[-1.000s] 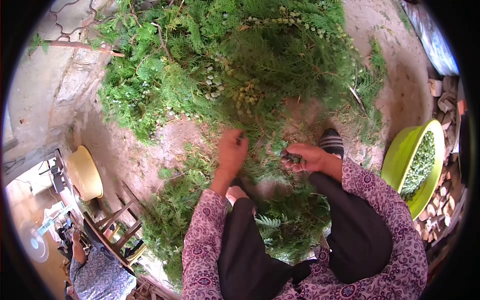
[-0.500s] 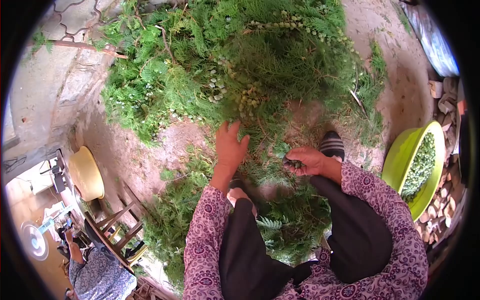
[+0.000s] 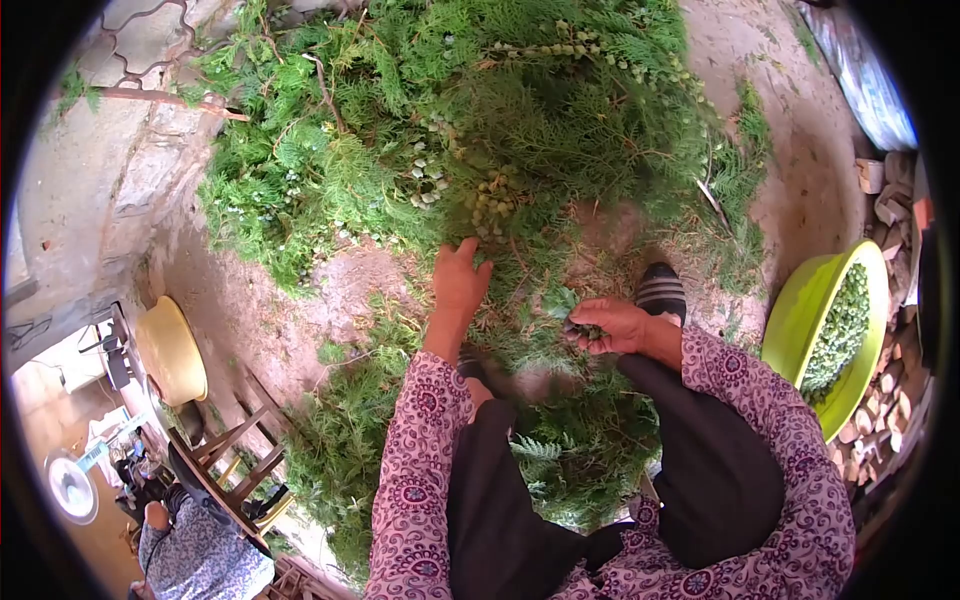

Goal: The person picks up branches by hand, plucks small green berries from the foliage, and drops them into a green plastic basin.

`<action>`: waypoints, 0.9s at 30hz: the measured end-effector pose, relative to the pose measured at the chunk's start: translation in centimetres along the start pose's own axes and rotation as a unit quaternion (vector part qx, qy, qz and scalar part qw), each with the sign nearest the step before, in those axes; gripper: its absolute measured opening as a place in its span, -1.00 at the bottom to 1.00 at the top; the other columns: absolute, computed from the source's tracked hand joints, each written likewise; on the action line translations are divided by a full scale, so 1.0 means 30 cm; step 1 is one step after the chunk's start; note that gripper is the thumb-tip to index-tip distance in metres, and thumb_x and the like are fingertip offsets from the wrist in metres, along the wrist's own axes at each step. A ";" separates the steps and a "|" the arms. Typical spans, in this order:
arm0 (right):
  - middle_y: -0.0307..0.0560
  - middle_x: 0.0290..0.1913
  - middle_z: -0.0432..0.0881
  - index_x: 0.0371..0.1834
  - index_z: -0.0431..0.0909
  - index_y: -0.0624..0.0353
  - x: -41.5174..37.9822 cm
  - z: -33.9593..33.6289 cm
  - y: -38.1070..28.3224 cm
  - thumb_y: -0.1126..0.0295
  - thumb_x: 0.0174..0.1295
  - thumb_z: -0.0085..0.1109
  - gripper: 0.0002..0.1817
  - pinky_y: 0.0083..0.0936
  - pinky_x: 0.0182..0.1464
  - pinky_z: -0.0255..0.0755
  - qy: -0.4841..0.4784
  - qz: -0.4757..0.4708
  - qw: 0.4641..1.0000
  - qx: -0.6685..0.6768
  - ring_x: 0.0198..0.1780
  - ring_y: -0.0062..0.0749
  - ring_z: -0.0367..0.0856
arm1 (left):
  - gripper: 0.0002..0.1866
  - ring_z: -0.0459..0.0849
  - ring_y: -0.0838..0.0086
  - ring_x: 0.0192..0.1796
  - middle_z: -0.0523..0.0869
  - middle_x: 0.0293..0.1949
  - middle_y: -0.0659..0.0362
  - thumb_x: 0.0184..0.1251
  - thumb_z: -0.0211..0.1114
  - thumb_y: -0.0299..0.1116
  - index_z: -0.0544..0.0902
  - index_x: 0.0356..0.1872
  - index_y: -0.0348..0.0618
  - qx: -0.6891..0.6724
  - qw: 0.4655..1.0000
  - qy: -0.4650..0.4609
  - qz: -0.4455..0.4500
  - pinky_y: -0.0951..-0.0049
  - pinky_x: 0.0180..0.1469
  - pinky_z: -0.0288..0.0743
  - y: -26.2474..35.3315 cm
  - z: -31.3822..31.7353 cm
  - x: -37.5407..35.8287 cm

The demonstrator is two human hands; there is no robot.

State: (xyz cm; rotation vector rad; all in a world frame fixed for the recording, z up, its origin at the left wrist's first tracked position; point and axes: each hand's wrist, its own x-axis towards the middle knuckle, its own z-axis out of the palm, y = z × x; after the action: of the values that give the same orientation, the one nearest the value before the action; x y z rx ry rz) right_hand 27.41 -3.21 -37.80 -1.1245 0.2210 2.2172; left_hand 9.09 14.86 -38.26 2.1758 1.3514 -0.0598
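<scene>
My left hand (image 3: 460,284) reaches forward to the near edge of a heap of cut evergreen branches (image 3: 370,150). Its thumb and forefinger are apart, with the fingertips just below a cluster of pale green seed cones (image 3: 490,200). Curled closed in front of my right knee, my right hand (image 3: 612,326) holds several small green seed cones (image 3: 583,332). A bluish-green sprig (image 3: 558,301) shows beside its fingertips. More leafy cuttings (image 3: 570,450) lie between my legs and around my feet.
To the right, a lime-green basin (image 3: 800,310) of picked green cones (image 3: 842,340) stands tilted in view, beside stacked firewood (image 3: 885,400). At left are a yellow tub (image 3: 172,350), a wooden chair (image 3: 240,455) and another person in a patterned garment (image 3: 205,550).
My left hand has drawn slightly down and its fingers are less spread. My right hand stays in place around the cones. The other person's raised arm has lowered.
</scene>
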 end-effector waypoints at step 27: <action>-0.20 -0.37 0.55 -0.27 0.46 0.11 0.005 -0.018 0.018 0.25 0.16 0.09 -0.81 -0.70 -0.56 0.36 0.016 0.007 0.999 -0.033 -0.50 -0.56 0.50 | -0.77 0.59 0.18 -0.37 0.60 -0.43 -0.05 -0.16 0.27 -0.40 0.65 -0.36 -0.12 -0.136 0.986 -0.046 0.080 0.34 -0.27 0.47 -0.056 0.129 -0.195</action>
State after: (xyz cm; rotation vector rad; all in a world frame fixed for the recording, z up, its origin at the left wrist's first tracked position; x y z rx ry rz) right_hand 27.38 -3.80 -38.31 -1.1973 0.1704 2.2356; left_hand 5.82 8.79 -40.33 2.0150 1.0618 0.0807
